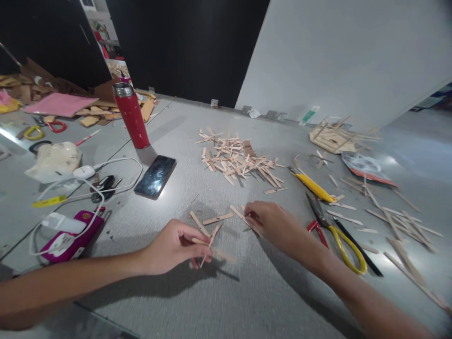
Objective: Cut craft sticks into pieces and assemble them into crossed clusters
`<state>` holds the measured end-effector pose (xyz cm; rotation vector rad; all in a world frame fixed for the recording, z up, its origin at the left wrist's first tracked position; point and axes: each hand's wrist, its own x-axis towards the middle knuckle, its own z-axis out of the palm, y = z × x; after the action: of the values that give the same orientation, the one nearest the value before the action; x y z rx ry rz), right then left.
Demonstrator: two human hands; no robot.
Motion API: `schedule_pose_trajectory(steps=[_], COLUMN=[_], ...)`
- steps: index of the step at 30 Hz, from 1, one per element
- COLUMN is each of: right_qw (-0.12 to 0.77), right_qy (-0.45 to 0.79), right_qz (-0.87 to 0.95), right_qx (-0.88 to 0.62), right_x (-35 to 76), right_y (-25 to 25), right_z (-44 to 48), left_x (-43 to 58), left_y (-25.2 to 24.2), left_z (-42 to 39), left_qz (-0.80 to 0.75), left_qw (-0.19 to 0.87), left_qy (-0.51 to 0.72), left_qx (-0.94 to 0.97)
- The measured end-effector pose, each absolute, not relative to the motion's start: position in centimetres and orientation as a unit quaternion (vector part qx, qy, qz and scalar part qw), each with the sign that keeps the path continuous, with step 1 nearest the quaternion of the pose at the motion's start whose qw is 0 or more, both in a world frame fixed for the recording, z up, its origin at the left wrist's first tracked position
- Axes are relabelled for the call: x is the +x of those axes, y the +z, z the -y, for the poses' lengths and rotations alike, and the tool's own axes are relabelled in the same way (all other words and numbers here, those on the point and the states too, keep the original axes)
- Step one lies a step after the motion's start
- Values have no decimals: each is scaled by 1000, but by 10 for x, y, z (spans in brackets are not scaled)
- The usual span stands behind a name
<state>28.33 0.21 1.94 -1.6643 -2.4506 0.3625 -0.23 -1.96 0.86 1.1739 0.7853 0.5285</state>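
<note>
My left hand is closed in a pinch around several thin wooden sticks that cross one another just above the table. Two loose wooden sticks lie right beyond its fingertips. To the right, my right hand has its fingers bent down and closed at the tabletop on a wooden stick, whose end sticks out to the left. The fingertips of this hand are partly hidden. Farther back is a loose pile of short wooden pieces.
A red bottle and a phone stand and lie to the left, near a white cable and a magenta device. On the right are a yellow cutter, scissors, scattered sticks and a wooden stick structure.
</note>
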Motion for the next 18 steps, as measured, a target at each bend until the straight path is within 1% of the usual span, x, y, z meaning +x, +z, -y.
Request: schedule_pose_trajectory(steps=[2,5,9,13,16,18], right_qw=[115,176,194,218,251,280], right_qy=[116,114,106,154,256,329], right_qz=[838,880,905,870,801,756], right_qx=[-520,-426,-364,-414,-479,-492], right_x=[276,263,253,252,249,245], right_y=[16,8,-2,1,7,12], right_z=[-1,1,1,3,7,12], left_x=[-2,-2,-2,-1,-1,-1], left_y=[10,11,9,5,3,3], left_z=[21,22,22,19,18,17], left_qz=[-342,-341,-347,-361,-362,-358], left_qw=[734,728,728,736,745,751], left_qy=[208,187,182,204,218,221], left_qx=[549,564,562,535,516,509])
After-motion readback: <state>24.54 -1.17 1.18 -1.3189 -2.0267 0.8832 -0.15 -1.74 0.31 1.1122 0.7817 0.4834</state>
